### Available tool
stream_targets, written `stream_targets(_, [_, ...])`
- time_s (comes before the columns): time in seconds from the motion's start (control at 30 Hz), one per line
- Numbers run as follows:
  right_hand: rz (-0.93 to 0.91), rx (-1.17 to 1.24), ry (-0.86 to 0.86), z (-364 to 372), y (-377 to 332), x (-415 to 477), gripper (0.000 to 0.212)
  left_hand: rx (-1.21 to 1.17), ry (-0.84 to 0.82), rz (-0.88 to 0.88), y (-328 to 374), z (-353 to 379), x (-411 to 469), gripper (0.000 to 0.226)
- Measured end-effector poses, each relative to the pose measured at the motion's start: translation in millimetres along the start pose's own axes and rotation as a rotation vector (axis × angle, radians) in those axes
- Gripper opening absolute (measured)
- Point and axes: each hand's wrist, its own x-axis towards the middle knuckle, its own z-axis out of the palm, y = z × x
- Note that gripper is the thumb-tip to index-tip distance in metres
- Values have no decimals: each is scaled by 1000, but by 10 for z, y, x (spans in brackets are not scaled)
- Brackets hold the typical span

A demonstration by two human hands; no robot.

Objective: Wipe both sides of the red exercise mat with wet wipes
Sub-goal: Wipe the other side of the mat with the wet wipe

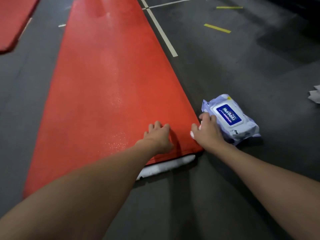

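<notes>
The long red exercise mat [103, 84] lies flat on the dark floor and runs away from me, with wet sheen on its surface. White padding [166, 167] shows under its near right corner. My left hand [158, 135] rests on the mat near that corner, fingertips pressing down. At the mat's right edge, my right hand [207, 129] holds a white wet wipe [192, 134], only bits of which show between its fingers. This hand partly covers the pale purple wet wipes pack [232, 118], which lies on the floor just right of the mat.
A second red mat [12, 23] lies at the far left. Crumpled white wipes [315, 96] sit on the floor at the right edge. White [162, 33] and yellow [217, 28] tape lines mark the dark floor.
</notes>
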Motion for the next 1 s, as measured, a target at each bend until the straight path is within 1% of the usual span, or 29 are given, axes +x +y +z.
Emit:
stream_targets(0.03, [-31, -45, -32, 34, 4, -39, 47, 23, -10, -2, -23, 18, -13, 66])
stream_targets(0.07, [-71, -167, -15, 53, 13, -79, 52, 47, -19, 0, -33, 31, -24, 69])
stream_targets(0.1, [-123, -304, 49, 55, 35, -123, 56, 64, -21, -3, -31, 43, -34, 72])
stream_targets(0.13, [-184, -388, 109, 50, 58, -149, 60, 66, -26, -16, -24, 52, -44, 76])
stream_targets(0.17, [-240, -413, 117, 48, 77, -169, 64, 57, -41, -33, -17, 55, -50, 80])
stream_targets(0.2, [-292, -411, 72, 69, 108, -179, 68, 46, -70, -40, -7, 51, -51, 84])
stream_targets(0.23, [-333, -409, -14, 107, 138, -195, 70, 39, -98, -40, -5, 42, -51, 87])
stream_targets(0.3, [-320, -462, -181, 234, 193, -266, 68, 47, -134, -29, -22, 23, -46, 90])
stream_targets(0.33, [-298, -511, -200, 288, 239, -307, 66, 57, -138, -26, -30, 17, -47, 91])
stream_targets(0.43, [-270, -631, -128, 294, 350, -328, 65, 91, -116, -19, -24, 16, -12, 94])
stream_targets(0.53, [-168, -602, -87, 242, 305, -267, 65, 101, -93, -18, -46, 27, 10, 99])
stream_targets(0.57, [-187, -599, -70, 281, 265, -310, 64, 102, -85, -10, -69, 36, 19, 100])
stream_targets(0.67, [-324, -609, -14, 429, 193, -518, 55, 102, -33, 26, -170, 95, 30, 98])
stream_targets(0.7, [-336, -612, 3, 416, 198, -508, 52, 98, -14, 36, -203, 111, 36, 98])
stream_targets(0.73, [-315, -618, 26, 383, 216, -462, 51, 93, -1, 46, -229, 117, 47, 97])
stream_targets(0.8, [-192, -589, 41, 348, 252, -411, 53, 78, 14, 64, -264, 135, 60, 97])
stream_targets(0.83, [-150, -563, 24, 361, 259, -436, 55, 64, 24, 72, -276, 150, 56, 96])
stream_targets(0.87, [-177, -534, -1, 408, 258, -501, 57, 49, 36, 80, -291, 173, 40, 94])
stream_targets(0.97, [-392, -487, -135, 466, 267, -665, 56, 34, 49, 123, -361, 233, -30, 89])
stream_targets(1.0, [-384, -471, -160, 417, 270, -600, 57, 31, 40, 139, -403, 245, -45, 89])
